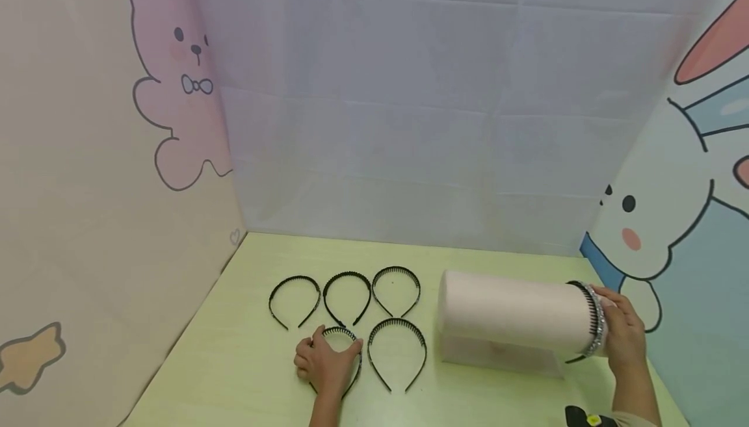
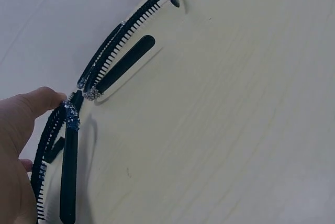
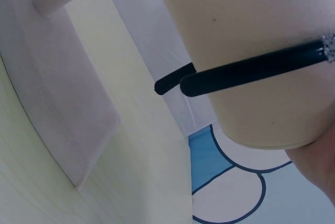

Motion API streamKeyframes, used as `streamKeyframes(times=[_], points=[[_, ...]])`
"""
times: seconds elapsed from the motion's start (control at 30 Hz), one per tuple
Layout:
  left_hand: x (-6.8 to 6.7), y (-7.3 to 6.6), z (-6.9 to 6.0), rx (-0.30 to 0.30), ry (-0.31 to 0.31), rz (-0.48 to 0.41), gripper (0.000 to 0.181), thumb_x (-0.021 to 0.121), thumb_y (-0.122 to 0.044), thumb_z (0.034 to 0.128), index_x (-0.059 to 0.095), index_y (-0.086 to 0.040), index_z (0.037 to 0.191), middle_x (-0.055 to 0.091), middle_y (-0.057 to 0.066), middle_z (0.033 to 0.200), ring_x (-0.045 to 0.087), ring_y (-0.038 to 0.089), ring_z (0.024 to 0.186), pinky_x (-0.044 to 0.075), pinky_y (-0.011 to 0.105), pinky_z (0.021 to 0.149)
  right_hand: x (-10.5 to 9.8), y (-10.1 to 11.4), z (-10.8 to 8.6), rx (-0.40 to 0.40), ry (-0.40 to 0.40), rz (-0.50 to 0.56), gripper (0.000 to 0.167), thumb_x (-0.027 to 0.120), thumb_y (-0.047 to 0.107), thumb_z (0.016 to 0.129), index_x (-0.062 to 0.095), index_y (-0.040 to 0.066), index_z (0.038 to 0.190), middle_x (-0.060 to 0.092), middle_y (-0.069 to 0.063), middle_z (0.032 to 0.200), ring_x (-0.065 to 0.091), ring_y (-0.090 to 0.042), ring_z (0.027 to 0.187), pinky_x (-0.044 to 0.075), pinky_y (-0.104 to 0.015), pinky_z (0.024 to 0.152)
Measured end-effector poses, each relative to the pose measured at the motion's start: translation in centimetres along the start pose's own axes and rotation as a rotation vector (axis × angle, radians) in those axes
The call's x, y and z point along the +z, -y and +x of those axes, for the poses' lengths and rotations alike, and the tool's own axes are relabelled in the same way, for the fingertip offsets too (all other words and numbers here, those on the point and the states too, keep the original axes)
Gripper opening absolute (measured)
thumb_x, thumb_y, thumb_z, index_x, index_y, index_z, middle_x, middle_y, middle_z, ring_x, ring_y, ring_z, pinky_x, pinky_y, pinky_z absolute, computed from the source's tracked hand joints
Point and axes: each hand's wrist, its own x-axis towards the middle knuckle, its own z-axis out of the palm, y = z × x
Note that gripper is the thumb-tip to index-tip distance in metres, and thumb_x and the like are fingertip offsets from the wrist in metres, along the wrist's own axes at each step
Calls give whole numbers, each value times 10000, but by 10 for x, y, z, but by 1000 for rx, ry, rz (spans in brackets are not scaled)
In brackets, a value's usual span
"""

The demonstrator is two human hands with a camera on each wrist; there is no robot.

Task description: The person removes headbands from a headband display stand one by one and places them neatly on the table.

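On the table at front centre, my left hand (image 1: 329, 365) grips a black toothed headband (image 1: 359, 372) from above, thumb on one side and fingers on the other. In the left wrist view, the hand (image 2: 18, 140) is against a glitter-trimmed headband (image 2: 69, 166). My right hand (image 1: 626, 336) is curled at the right end of a pale horizontal cylinder (image 1: 515, 307), its fingertips on a silvery headband (image 1: 597, 323) that sits around that end. The right wrist view shows this headband's dark tips (image 3: 235, 77) below the cylinder (image 3: 261, 20); the hand's (image 3: 319, 166) fingertips are hidden there.
Several other black headbands lie in two rows, including ones at the back left (image 1: 295, 277), back middle (image 1: 347, 273), back right (image 1: 396, 268) and front right (image 1: 398, 321). The cylinder's base (image 1: 497, 355) rests on the table (image 1: 234, 362). Printed sheets stand around the table.
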Motion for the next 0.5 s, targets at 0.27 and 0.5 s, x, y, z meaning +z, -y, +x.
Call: streamKeyframes(times=[0.27, 0.5], points=[[6, 3, 3, -5, 35, 80, 920, 858, -445, 516, 485, -51, 1260, 266, 271, 1179, 202, 452, 1083, 163, 602, 861, -32, -59, 27, 70, -11, -98, 334, 524, 266, 959, 591, 104, 1243, 582, 110, 1170, 477, -27, 1057, 365, -135, 752], [10, 0, 4, -22, 50, 101, 938, 867, -446, 501, 491, -59, 1268, 268, 277, 1205, 206, 453, 1095, 169, 598, 862, 0, 2, 2, 68, -30, -54, 237, 493, 171, 966, 659, 140, 1132, 608, 187, 1014, 491, 20, 957, 356, -129, 723]])
